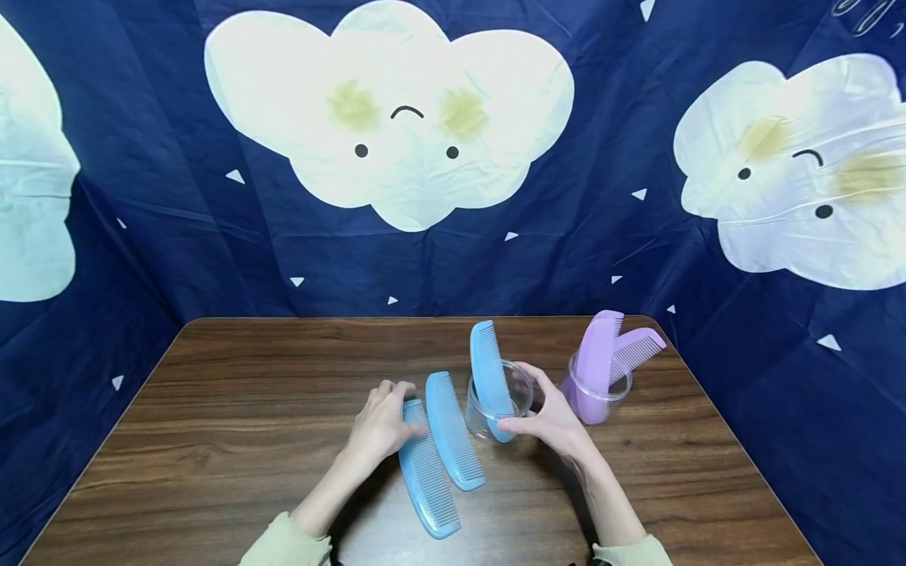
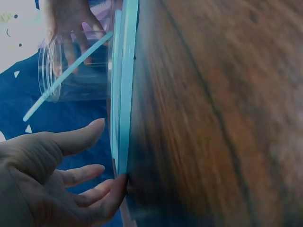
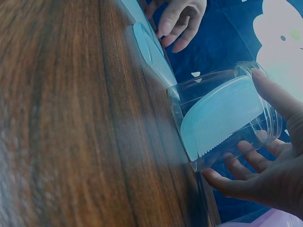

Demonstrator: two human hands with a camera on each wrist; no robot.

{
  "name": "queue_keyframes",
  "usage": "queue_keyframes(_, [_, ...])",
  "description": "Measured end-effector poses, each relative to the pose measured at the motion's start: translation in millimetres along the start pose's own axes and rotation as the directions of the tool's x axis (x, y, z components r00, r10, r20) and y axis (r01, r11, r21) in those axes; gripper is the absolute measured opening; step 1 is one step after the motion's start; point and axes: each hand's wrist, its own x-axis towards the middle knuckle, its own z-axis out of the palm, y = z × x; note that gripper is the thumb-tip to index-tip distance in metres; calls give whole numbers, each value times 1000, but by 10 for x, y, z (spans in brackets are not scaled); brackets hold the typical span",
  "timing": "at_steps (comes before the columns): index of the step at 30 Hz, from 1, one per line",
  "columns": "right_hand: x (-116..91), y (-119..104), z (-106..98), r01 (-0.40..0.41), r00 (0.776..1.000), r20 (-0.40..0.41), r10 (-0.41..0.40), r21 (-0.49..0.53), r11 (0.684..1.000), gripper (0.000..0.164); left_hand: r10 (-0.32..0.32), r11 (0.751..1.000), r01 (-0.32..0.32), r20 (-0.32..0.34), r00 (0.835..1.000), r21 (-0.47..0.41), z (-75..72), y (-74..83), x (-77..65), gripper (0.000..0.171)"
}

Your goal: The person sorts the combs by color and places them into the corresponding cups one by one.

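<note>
At the far end of a blue comb (image 1: 427, 472) lying on the table, my left hand (image 1: 382, 420) hovers low. Its thumb and fingers are spread apart, and the lower fingertips (image 2: 120, 182) are right at the comb's end. A second blue comb (image 1: 453, 428) lies beside it, on the right. My right hand (image 1: 555, 420) holds a clear plastic jar (image 3: 208, 80), thumb at the rim and fingers around the far side. Inside that jar a third blue comb (image 1: 488, 365) leans, its upper end sticking out above the rim.
To the right of my right hand stands another clear jar (image 1: 617, 395) with purple combs (image 1: 598, 354) leaning in it. The wooden table (image 1: 233, 409) ends at a dark blue cloth backdrop (image 1: 212, 259) with white clouds.
</note>
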Motion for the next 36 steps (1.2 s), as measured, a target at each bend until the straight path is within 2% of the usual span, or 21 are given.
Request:
queue_keyframes(12, [5, -7, -10, -3, 1000, 7, 3, -4, 1000, 93, -42, 997, 40, 34, 999, 59, 21, 79, 8, 79])
queue_keyframes(23, [-1, -5, -5, 2, 1000, 8, -2, 5, 1000, 93, -61, 998, 59, 50, 997, 38, 31, 40, 26, 90])
queue_keyframes(36, [-4, -19, 0, 10, 1000, 10, -10, 5, 1000, 92, -192, 980, 196, 126, 973, -16, 10, 33, 69, 86])
